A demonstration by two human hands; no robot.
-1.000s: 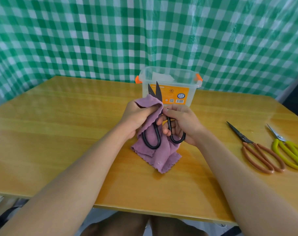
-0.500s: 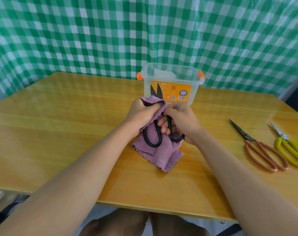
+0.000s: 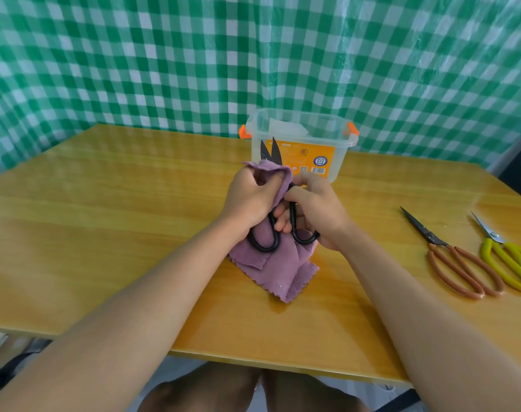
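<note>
Black scissors [image 3: 271, 151] stand upright above the middle of the wooden table [image 3: 104, 221], their blade tips slightly parted and pointing away from me. My left hand [image 3: 250, 197] grips a purple cloth [image 3: 280, 272] wrapped round the blades just below the tips. The cloth's loose end hangs down and rests on the table. My right hand [image 3: 315, 209] holds the right black handle loop, fingers curled through it. The left loop hangs free in front of the cloth.
A clear plastic box [image 3: 336, 144] with orange latches and an orange label stands just behind the hands. Brown-handled scissors [image 3: 455, 257] and yellow-handled scissors [image 3: 509, 263] lie at the table's right. A green checked curtain hangs behind.
My left hand with the cloth has slid up the blades, covering more of them. The hands and scissors have otherwise stayed where they were.
</note>
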